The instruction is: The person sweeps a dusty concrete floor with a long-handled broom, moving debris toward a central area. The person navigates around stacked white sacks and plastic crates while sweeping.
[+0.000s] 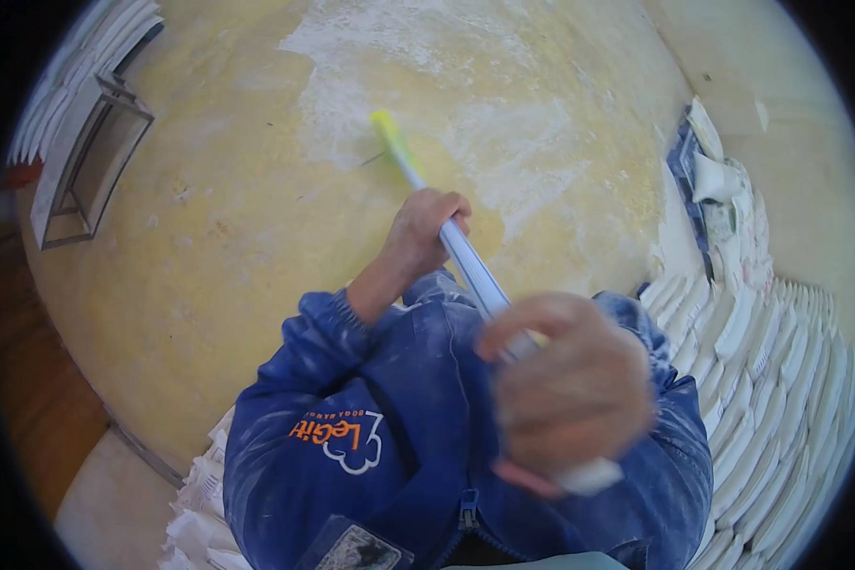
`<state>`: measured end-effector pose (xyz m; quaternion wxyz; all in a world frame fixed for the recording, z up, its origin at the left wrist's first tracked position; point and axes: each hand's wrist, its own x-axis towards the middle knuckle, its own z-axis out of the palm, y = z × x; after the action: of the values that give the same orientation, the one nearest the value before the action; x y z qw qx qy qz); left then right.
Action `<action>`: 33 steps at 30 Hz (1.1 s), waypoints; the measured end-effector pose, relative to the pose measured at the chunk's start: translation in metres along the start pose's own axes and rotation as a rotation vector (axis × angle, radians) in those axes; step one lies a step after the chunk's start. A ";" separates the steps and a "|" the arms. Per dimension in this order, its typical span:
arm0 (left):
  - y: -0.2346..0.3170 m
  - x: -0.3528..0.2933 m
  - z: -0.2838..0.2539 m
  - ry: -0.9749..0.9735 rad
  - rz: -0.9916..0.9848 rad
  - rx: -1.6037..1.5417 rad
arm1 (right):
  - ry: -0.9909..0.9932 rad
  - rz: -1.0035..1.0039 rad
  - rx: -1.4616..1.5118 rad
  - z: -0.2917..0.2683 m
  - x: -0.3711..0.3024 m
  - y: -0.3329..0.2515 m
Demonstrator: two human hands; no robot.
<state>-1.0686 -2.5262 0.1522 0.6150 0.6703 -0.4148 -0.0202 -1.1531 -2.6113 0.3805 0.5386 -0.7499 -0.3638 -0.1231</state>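
Note:
A broom (473,269) with a pale bluish-white handle slants away from my chest toward the floor. Its yellow-green head (389,136) is far down the handle and smeared by motion, so bristles cannot be made out. Partway along the handle, my left hand (427,226) is closed with its fingers wrapped round it. My right hand (575,385), nearer to me and blurred, is closed at the handle's upper end and hides that end. Both arms wear dusty blue sleeves. White powder (518,157) is spread in patches over the yellowish floor (247,228) ahead.
Stacked white sacks (760,370) rise along the right side, with more sacks (204,494) at the lower left. A metal frame (90,161) stands on the left near another sack stack (81,71). Dark blue cloth-like material (686,176) lies by the right wall.

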 end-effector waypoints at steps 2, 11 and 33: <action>-0.007 -0.004 -0.028 -0.082 -0.077 0.025 | 0.049 -0.035 0.199 -0.028 0.001 0.027; -0.189 -0.078 -0.082 -0.148 -0.630 0.645 | -0.002 0.570 0.454 -0.023 -0.063 0.252; -0.152 0.205 -0.001 -0.102 -0.050 0.085 | -0.081 0.217 0.071 -0.211 0.111 0.185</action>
<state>-0.8526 -2.6596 0.1235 0.5635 0.7040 -0.4291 -0.0521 -0.9058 -2.7835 0.3936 0.5598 -0.7697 -0.3060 -0.0205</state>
